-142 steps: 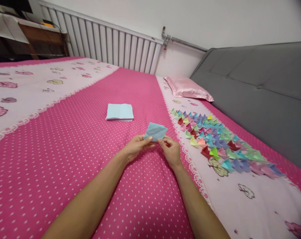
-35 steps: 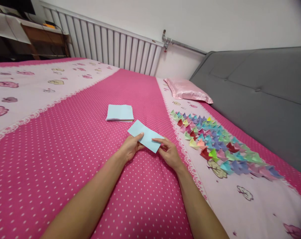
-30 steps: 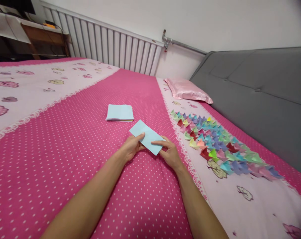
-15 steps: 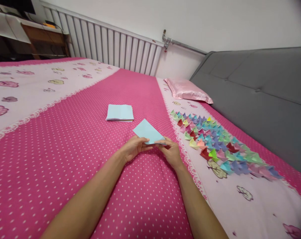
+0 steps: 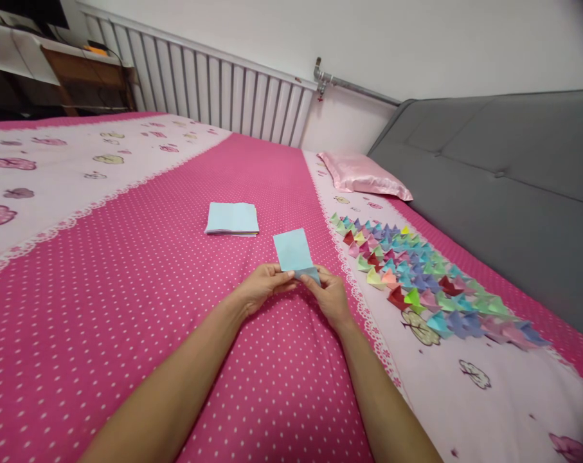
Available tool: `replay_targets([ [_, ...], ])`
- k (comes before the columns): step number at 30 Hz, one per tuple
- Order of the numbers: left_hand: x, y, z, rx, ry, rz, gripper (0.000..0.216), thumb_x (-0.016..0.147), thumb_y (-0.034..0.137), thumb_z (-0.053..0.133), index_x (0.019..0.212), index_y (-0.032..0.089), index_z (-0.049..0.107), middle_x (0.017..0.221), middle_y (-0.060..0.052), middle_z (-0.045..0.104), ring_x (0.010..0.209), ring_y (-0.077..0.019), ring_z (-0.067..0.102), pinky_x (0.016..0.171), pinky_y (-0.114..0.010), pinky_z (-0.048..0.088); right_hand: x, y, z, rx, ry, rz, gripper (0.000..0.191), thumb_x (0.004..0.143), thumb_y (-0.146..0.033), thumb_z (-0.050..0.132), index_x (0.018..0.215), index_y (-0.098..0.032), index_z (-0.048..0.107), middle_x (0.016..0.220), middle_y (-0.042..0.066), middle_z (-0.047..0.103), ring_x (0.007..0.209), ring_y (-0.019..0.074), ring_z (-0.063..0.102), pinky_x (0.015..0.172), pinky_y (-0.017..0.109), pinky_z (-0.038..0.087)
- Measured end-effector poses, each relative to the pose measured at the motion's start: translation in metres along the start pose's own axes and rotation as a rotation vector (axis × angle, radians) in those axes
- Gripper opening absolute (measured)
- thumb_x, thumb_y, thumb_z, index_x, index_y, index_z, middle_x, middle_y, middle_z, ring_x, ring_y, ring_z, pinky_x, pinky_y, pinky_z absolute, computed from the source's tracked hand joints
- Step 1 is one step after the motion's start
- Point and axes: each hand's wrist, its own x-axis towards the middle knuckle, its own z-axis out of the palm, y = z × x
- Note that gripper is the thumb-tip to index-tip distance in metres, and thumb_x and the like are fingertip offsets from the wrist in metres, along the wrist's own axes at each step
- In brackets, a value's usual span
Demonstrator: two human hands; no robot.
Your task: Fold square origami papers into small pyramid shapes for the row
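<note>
Mid-frame: my left hand (image 5: 262, 289) and right hand (image 5: 330, 294) meet, both pinching the near edge of a blue paper (image 5: 294, 251); paper stack (image 5: 232, 218) above-left.

Two hands were in play, a left hand (image 5: 262, 290) and a right hand (image 5: 330, 297), and one light blue paper (image 5: 294, 251) sat pinched between them. One stack of light blue sheets (image 5: 232, 218) lay on the bedspread, its sheets too thin to count. One pink pillow (image 5: 363, 174) lay by the one grey headboard (image 5: 503, 186). The folded paper shapes (image 5: 416, 276) ran to dozens, too many and too overlapped for an exact tally. One white radiator (image 5: 209, 90) stood behind.
</note>
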Motion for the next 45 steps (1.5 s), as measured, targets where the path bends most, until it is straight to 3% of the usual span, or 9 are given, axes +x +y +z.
replay_targets([
  [6, 0.001, -0.002, -0.001, -0.014, 0.029, -0.016, 0.024, 0.067, 0.028, 0.071, 0.082, 0.010, 0.070, 0.085, -0.009, 0.070, 0.072, -0.0094, 0.062, 0.073, -0.018, 0.048, -0.001, -0.002, 0.002, 0.002, 0.022, 0.001, 0.020, 0.075, -0.036, 0.061, 0.084, -0.022, 0.071, 0.089, 0.002, 0.068, 0.085, 0.0191, 0.061, 0.080, 0.033, 0.045],
  [15, 0.004, -0.004, -0.001, -0.047, 0.078, 0.006, 0.023, 0.068, 0.030, 0.070, 0.079, 0.011, 0.070, 0.085, -0.008, 0.071, 0.074, -0.0098, 0.063, 0.073, -0.019, 0.048, -0.002, 0.006, 0.006, 0.147, 0.157, 0.187, 0.027, 0.065, -0.041, 0.069, 0.068, -0.018, 0.056, 0.052, -0.004, 0.059, 0.045, 0.0107, 0.052, 0.046, 0.022, 0.042],
  [27, 0.003, -0.001, 0.002, -0.090, 0.107, -0.026, 0.015, 0.072, 0.024, 0.067, 0.077, 0.011, 0.069, 0.081, -0.007, 0.071, 0.073, -0.0086, 0.063, 0.071, -0.016, 0.049, 0.000, 0.001, 0.011, 0.350, 0.243, 0.262, 0.039, 0.056, -0.031, 0.077, 0.074, -0.020, 0.044, 0.058, -0.006, 0.061, 0.050, 0.0110, 0.061, 0.048, 0.020, 0.045],
  [35, 0.003, -0.004, 0.000, 0.144, 0.207, 0.073, 0.024, 0.063, 0.029, 0.073, 0.075, 0.009, 0.069, 0.070, -0.008, 0.069, 0.059, -0.0113, 0.060, 0.062, -0.022, 0.047, 0.001, 0.001, 0.006, 0.315, 0.273, 0.236, 0.040, 0.058, -0.029, 0.076, 0.083, -0.020, 0.046, 0.058, -0.006, 0.062, 0.049, 0.0111, 0.060, 0.052, 0.022, 0.045],
  [40, 0.000, -0.003, 0.000, 0.293, 0.191, 0.084, 0.022, 0.061, 0.029, 0.073, 0.070, 0.010, 0.066, 0.062, -0.005, 0.065, 0.053, -0.0106, 0.055, 0.051, -0.021, 0.040, 0.001, 0.000, 0.003, 0.299, 0.268, 0.207, 0.040, 0.058, -0.030, 0.075, 0.087, -0.019, 0.050, 0.062, -0.006, 0.062, 0.051, 0.0102, 0.058, 0.056, 0.023, 0.045],
  [45, 0.000, -0.003, 0.000, 0.307, 0.180, 0.127, 0.026, 0.061, 0.032, 0.072, 0.073, 0.010, 0.064, 0.059, -0.002, 0.062, 0.051, -0.0095, 0.053, 0.049, -0.021, 0.038, 0.000, 0.000, 0.006, 0.291, 0.213, 0.192, 0.045, 0.055, -0.028, 0.077, 0.092, -0.019, 0.053, 0.072, -0.003, 0.064, 0.061, 0.0119, 0.060, 0.061, 0.024, 0.046],
])
